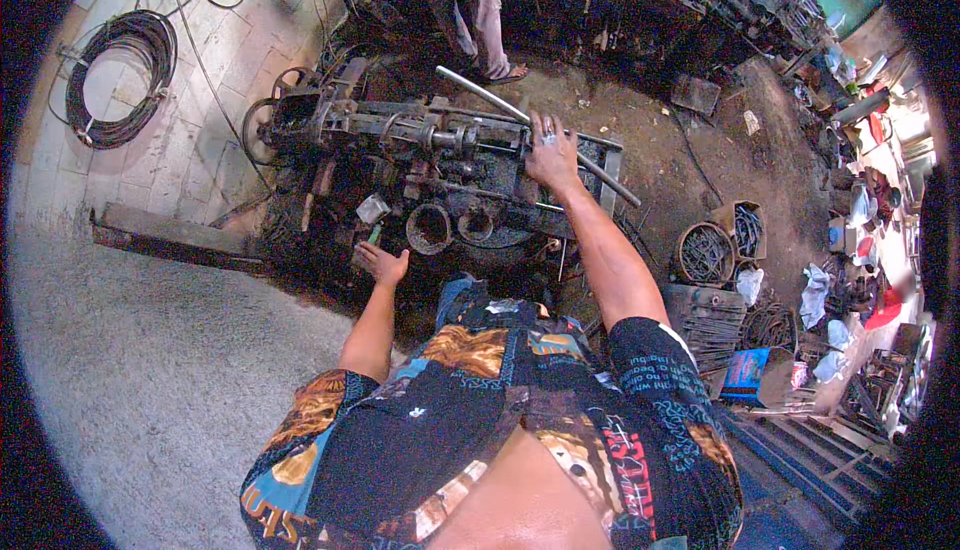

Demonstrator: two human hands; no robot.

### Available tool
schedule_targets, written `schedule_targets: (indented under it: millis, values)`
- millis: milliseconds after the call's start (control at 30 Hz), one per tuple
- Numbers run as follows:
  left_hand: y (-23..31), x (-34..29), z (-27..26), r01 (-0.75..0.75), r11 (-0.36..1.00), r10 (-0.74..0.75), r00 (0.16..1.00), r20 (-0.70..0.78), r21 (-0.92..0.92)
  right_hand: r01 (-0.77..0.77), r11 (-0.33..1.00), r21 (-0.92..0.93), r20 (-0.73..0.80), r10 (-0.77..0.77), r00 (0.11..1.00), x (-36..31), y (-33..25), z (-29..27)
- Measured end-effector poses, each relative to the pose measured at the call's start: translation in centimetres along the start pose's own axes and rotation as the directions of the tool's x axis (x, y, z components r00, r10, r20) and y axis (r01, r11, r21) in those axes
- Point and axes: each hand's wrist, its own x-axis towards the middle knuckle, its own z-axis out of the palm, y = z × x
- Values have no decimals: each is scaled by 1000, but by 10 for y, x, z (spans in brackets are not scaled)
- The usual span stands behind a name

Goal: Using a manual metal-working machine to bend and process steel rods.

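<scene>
A long bare metal rod [482, 93] lies slantwise over the right end of a dark, greasy machine [385, 128] that looks like a lathe. My right hand [550, 155] is closed over the rod near its middle, knuckles up. Lower on the left, my left hand [382, 266] reaches toward the machine's near side with its fingers stretched out and thumb apart, apparently holding nothing. Just beyond those fingers are a small green piece [375, 235] and a pale, square-topped object [373, 210]. Two round, dirty containers [430, 228] sit to the right of that hand.
Baskets of metal scraps [705, 253] stand on the floor at right, near a pile of rods [705, 322]. A coiled black hose [120, 80] lies on tiles at far left. Beyond the machine another person's leg [487, 25] shows. A metal beam [180, 238] extends left.
</scene>
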Motion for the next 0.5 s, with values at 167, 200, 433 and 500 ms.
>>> schedule_targets:
  millis: [167, 200, 433, 500]
  values:
    - [2, 0, -2, -6, 1000, 7, 1000, 12, -26, -16, 1000, 6, 4, 16, 1000, 0, 0, -1]
    - [1, 1, 0, -7, 1000, 7, 1000, 6, -16, -21, 1000, 5, 15, 21, 1000, 1, -2, -2]
    - [-1, 2, 1, -13, 1000, 12, 1000, -10, -29, -10, 1000, -10, 46, 11, 999, -1, 0, -4]
    - [1, 1, 0, -14, 1000, 14, 1000, -16, -10, -11, 1000, -18, 56, 12, 998, 0, -1, -4]
